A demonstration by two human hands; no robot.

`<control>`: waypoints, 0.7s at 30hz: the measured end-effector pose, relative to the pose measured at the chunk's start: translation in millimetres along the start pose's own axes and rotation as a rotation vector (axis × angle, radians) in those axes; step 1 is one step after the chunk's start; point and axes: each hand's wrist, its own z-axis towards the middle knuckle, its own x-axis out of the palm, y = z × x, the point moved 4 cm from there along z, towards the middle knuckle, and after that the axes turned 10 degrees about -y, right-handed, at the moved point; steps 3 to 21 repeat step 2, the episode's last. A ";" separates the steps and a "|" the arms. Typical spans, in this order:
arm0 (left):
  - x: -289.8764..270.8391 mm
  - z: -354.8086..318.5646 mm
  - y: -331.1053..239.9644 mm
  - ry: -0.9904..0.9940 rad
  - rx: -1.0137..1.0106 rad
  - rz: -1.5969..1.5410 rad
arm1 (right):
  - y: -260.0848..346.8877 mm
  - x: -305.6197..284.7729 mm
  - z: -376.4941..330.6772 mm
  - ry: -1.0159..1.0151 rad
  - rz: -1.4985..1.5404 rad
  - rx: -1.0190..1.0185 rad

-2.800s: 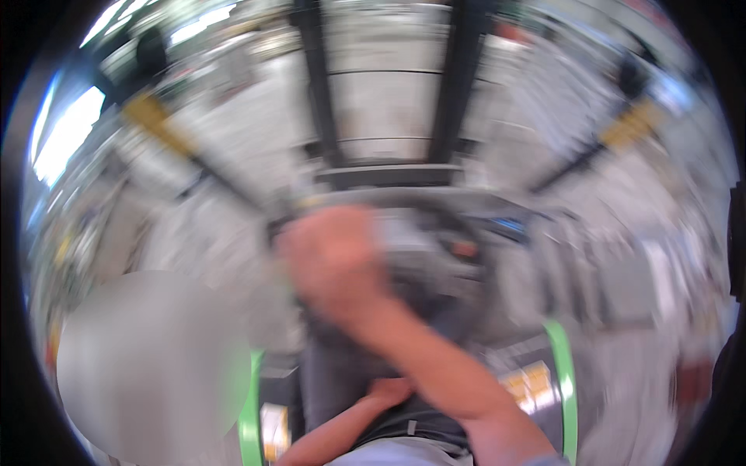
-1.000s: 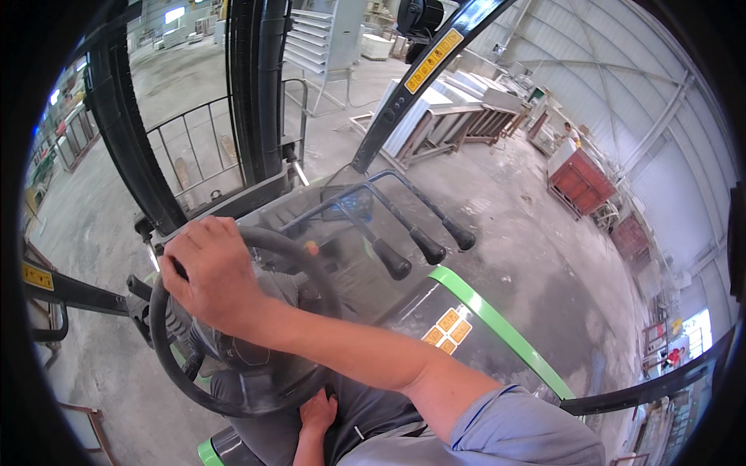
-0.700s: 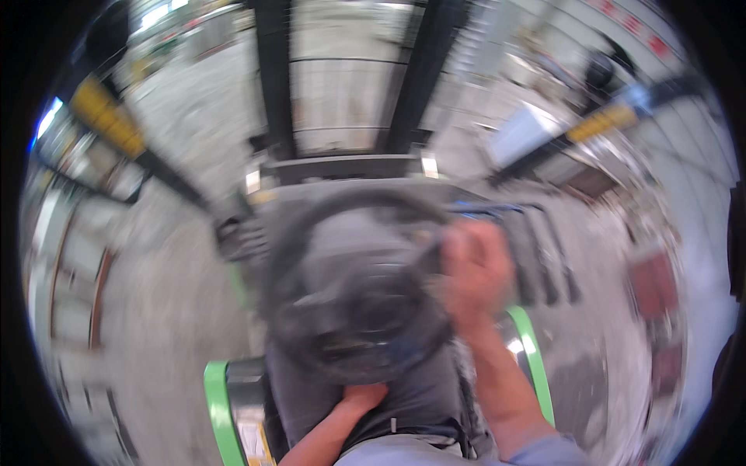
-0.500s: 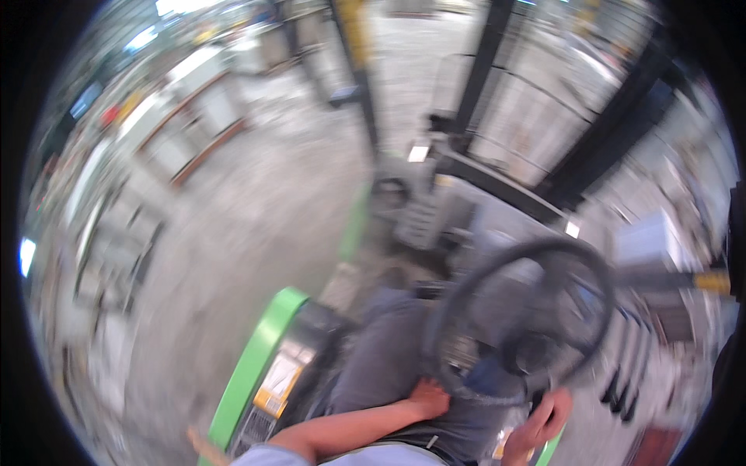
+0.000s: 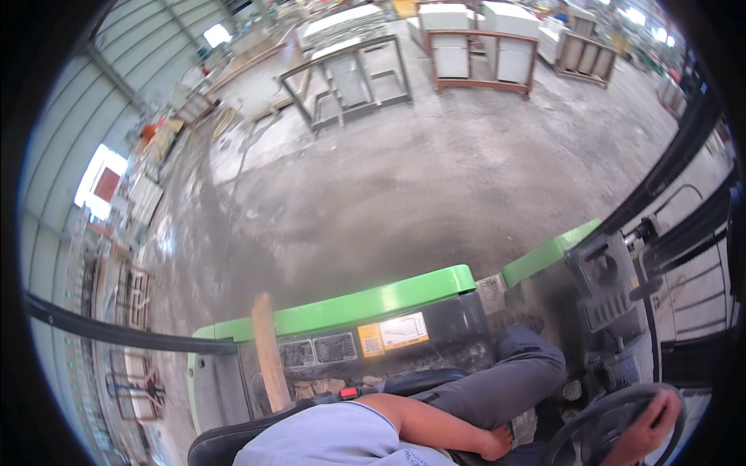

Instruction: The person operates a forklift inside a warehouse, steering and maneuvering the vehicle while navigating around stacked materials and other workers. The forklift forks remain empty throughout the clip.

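I sit in a forklift with green bodywork. Low in the view, my left hand (image 5: 496, 443) rests on my lap by the grey trousers (image 5: 501, 388), its fingers curled in and nothing visible in them. Over at the lower right, my right hand (image 5: 651, 429) is closed on the rim of the black steering wheel (image 5: 571, 429). The wheel is cut off by the lower edge. A wooden stick (image 5: 268, 349) leans upright beside the seat (image 5: 233, 435), against the green side panel (image 5: 373, 299).
Across the concrete floor (image 5: 373, 186) stand a dark metal frame (image 5: 361, 78), a rust-red rack with pale slabs (image 5: 483, 62) and a wooden crate (image 5: 587, 58). Black mast bars (image 5: 660, 175) rise at the right; a black post (image 5: 124, 332) crosses the left.
The view has swung left, bringing the seat's side and the stick into sight. My right hand has moved from below the steering wheel onto its rim. My left hand stays on my lap.
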 end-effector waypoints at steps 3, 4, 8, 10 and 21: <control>24.1 -3.5 7.0 -0.032 -0.009 -0.019 | -27.1 -0.8 10.7 -0.057 -0.023 0.206; 24.1 -3.5 7.0 -0.032 -0.009 -0.019 | -27.1 -0.8 10.7 -0.057 -0.023 0.206; 24.1 -3.5 7.0 -0.032 -0.009 -0.019 | -27.1 -0.8 10.7 -0.057 -0.023 0.206; 24.1 -3.5 7.0 -0.032 -0.009 -0.019 | -27.1 -0.8 10.7 -0.057 -0.023 0.206; 24.1 -3.5 7.0 -0.032 -0.009 -0.019 | -27.1 -0.8 10.7 -0.057 -0.023 0.206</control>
